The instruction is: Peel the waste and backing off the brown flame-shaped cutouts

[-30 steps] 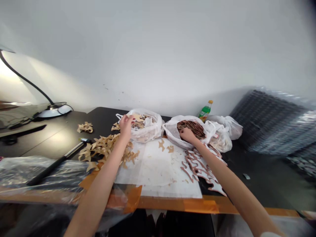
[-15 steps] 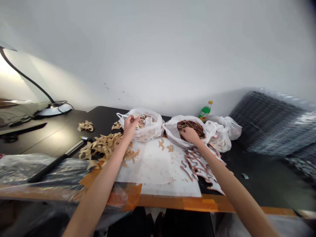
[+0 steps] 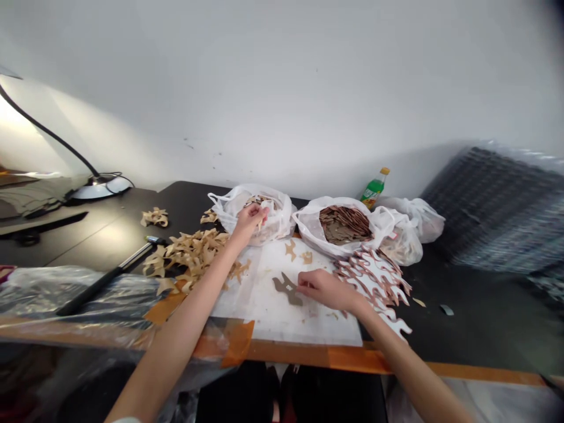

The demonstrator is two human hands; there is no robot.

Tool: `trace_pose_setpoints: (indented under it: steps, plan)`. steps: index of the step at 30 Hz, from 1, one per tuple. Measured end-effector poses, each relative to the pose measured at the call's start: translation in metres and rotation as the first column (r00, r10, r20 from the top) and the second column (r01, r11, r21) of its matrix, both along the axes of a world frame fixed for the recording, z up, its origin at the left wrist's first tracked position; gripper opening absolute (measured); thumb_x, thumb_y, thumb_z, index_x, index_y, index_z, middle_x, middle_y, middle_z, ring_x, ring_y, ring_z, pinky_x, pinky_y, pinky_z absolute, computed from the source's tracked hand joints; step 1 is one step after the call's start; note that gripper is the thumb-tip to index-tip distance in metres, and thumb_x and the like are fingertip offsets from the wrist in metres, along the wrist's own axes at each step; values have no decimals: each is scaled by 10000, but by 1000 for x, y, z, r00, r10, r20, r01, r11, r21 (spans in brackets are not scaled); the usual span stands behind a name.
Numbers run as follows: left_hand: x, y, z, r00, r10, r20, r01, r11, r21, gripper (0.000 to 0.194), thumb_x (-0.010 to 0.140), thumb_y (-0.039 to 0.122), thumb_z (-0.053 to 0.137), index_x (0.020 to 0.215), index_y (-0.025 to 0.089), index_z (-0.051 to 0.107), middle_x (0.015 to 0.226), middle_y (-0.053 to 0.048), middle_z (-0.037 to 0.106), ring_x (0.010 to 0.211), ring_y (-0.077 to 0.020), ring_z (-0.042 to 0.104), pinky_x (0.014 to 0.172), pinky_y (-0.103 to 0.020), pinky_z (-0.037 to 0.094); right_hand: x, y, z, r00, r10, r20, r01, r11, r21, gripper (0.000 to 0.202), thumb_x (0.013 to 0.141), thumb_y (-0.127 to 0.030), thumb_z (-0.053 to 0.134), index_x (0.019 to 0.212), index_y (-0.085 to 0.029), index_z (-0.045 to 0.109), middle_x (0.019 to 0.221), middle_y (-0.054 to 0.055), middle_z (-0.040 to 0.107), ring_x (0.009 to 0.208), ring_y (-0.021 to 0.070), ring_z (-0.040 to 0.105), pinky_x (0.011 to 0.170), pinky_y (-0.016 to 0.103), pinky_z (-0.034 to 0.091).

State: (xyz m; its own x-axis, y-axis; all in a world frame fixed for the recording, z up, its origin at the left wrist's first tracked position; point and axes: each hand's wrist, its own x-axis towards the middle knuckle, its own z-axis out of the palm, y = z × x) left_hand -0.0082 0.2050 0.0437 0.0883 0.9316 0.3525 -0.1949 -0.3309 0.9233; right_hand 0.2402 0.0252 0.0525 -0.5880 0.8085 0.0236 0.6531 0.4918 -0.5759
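My right hand (image 3: 325, 288) pinches the edge of a grey-brown cut-out piece (image 3: 294, 297) with jagged arms and a small light square in its middle, over the white sheet (image 3: 273, 320). My left hand (image 3: 251, 221) is at the opening of the left white plastic bag (image 3: 277, 226), fingers closed; whatever they grip is too small to make out. Tan and patterned pieces show inside that bag. Beside it, the right plastic bag (image 3: 311, 226) stands open, full of stacked brown cut-out pieces (image 3: 343, 224). Two tan scraps (image 3: 290, 251) lie on the sheet near the bags.
Curled tan pieces (image 3: 194, 252) are heaped left of the sheet. White, brown-edged cut-outs (image 3: 374, 273) lie at the right. A black-handled tool (image 3: 103, 285), a desk lamp (image 3: 99, 189), a green bottle (image 3: 374, 189), knotted bags (image 3: 403, 241) and plastic-wrapped dark stacks (image 3: 493, 205) stand around.
My right hand has come out of the right bag toward me, bringing a grey-brown cut-out over the sheet. My left hand has shifted slightly right at the left bag.
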Motion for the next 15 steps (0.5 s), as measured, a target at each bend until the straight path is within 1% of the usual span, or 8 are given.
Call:
trace_pose_setpoints:
  steps: [2,4,6,7,9,11,13,15]
  plan:
    - [5,-5,2,999,-41,-16,41,999,4,480,744,583,855,707,211,555,604,23,569,500,-107,473,486,-250,348,-8,-4,-9,997,-46,70,22,950,312,214,1058,-232,576,868,-189,664,826,33,681,753,174,597,671,276,414]
    - [10,-10,5,997,-75,-30,76,997,6,464,766,564,845,701,209,553,578,39,527,492,-104,459,492,-250,344,-13,-11,-17,989,-28,146,-61,821,568,211,1079,-192,527,939,-177,684,862,70,686,807,205,603,711,314,429]
    - [15,-17,8,994,-104,-42,104,995,-1,450,759,526,859,697,209,546,570,50,502,493,-103,461,498,-250,349,-14,-20,-24,970,58,234,-206,704,679,210,1076,-139,502,1000,-175,695,865,77,694,800,217,595,717,341,441]
    - [18,-20,10,992,-120,-45,120,993,-10,445,745,501,873,700,208,541,581,53,506,499,-101,468,502,-248,355,-14,-23,-27,958,116,264,-272,671,690,198,1074,-136,506,1031,-178,695,887,78,706,796,219,596,719,351,451]
    - [23,-27,12,986,-160,-49,159,987,-34,433,709,449,899,722,205,541,621,55,529,508,-91,475,504,-238,360,-13,-27,-33,946,206,249,-322,670,668,157,1082,-196,533,1101,-184,688,956,83,729,814,219,613,736,364,482]
    - [28,-34,15,972,-225,-63,221,973,-67,413,696,418,906,754,200,560,654,53,551,512,-79,473,496,-224,350,-10,-25,-34,970,214,114,-238,738,632,169,1089,-265,546,1177,-198,673,1000,84,732,861,222,640,772,367,515]
    - [32,-42,16,938,-330,-109,319,942,-104,383,697,398,908,793,190,602,691,40,588,541,-82,502,503,-215,357,-6,-16,-30,988,93,-120,-4,804,595,191,1090,-276,542,1230,-217,656,1014,83,724,918,228,658,814,369,538]
    - [36,-49,17,878,-445,-178,426,894,-136,357,705,384,908,834,179,647,734,20,628,605,-101,558,538,-216,397,-3,-3,-24,934,-100,-344,281,800,529,217,1077,-272,552,1272,-233,640,1067,92,718,960,238,665,845,379,548]
